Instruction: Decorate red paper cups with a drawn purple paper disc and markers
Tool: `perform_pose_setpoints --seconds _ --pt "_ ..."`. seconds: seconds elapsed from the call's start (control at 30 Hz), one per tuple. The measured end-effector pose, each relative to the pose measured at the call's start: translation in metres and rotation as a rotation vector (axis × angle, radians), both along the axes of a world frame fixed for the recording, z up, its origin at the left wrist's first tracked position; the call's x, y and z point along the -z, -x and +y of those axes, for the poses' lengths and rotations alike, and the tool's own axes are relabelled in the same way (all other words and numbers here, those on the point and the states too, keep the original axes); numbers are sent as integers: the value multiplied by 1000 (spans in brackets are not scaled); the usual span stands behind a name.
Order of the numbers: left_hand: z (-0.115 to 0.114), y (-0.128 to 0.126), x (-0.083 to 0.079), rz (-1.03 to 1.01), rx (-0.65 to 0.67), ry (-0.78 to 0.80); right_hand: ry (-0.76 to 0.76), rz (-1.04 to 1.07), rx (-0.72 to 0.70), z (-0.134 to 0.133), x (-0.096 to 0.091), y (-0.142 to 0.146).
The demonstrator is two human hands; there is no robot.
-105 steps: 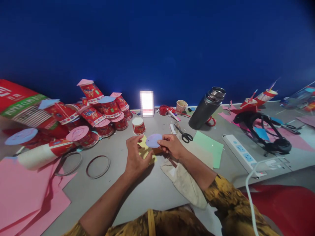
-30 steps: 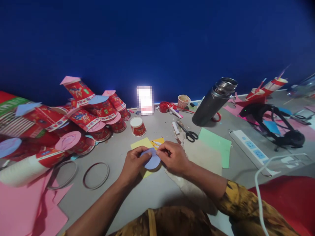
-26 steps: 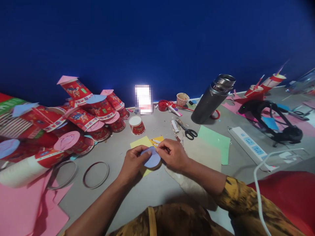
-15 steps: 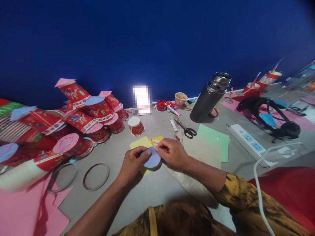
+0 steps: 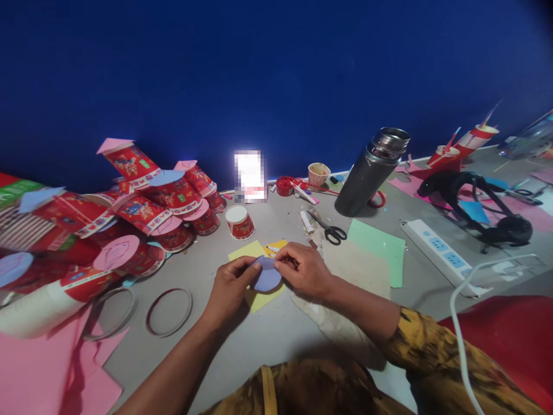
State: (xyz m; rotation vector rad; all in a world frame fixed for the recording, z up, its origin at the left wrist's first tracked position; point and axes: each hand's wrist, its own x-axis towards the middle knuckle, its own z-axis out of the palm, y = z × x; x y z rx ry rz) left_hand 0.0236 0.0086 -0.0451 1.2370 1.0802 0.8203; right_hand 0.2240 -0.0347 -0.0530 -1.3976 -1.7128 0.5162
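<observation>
Grey tabletop (image 5: pixel 250 346) spreads nearside of yellow paper (image 5: pixel 247 249) and back to a blue wall (image 5: pixel 276 75). Over the paper, left hand (image 5: pixel 233 280) and right hand (image 5: pixel 306 271) pinch a blue disc (image 5: pixel 266 278) at opposite edges. What the patterned cup (image 5: pixel 318 175) holds is unclear.

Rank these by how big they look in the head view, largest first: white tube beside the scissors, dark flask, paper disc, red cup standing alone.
1. Dark flask
2. Paper disc and red cup: too alike to rank; the disc is partly covered
3. White tube
</observation>
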Motion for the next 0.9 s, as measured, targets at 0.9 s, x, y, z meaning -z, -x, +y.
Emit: perform_pose_setpoints --seconds 0.9 --pt "-33 36 14 825 295 -1202 -107 -191 -94 7 16 -10"
